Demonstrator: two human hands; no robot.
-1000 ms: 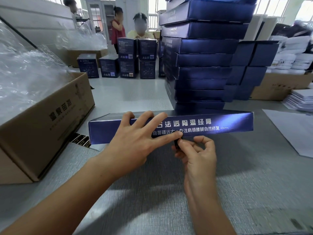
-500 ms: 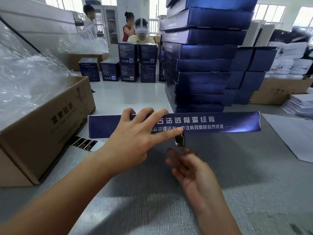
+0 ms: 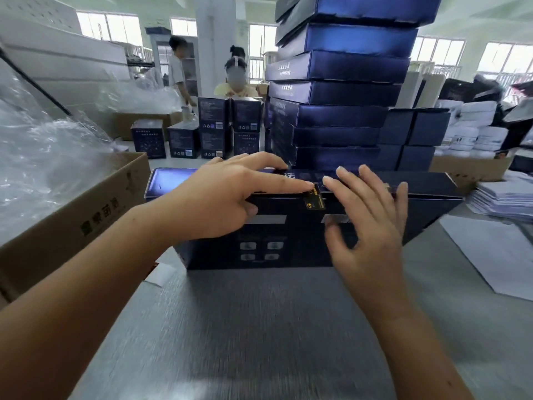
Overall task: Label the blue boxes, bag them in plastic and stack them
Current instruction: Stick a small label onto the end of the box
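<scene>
Pressing rect. label (image 3: pixel 313 200) on glossy cardboard box (image 3: pixel 288 235).

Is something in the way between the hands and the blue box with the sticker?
Nothing visible is. The left hand presses the sticker on the blue box, and the right hand lies against its front.

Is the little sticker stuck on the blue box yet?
Yes, on: the sticker wraps over an edge of the blue box, and the left hand touches it.
</scene>
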